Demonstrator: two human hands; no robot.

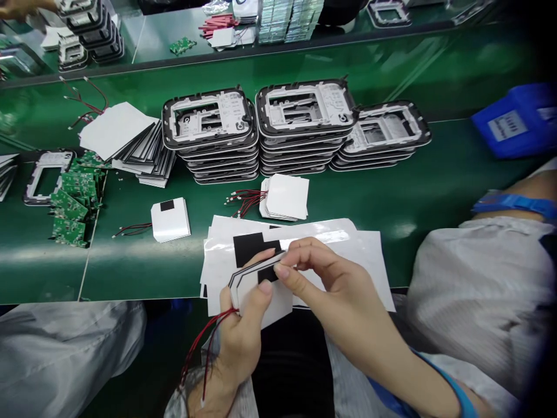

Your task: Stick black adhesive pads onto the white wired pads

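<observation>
White panels (278,302) fill the clamped left grip (241,337), the right grip (338,284) pinching their edge at a black patch (267,274).

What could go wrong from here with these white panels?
The black patch might crease or shift, as the right hand pinches at its corner. The red wires hanging from the white panels in the left hand could snag or pull loose. The middle stack of plastic frames, piled high, might topple if bumped.

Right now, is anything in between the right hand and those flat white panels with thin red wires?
No, nothing visible: the bare right hand has its thumb at the small black rectangular patch on the flat white panels, which the left hand holds.
</observation>
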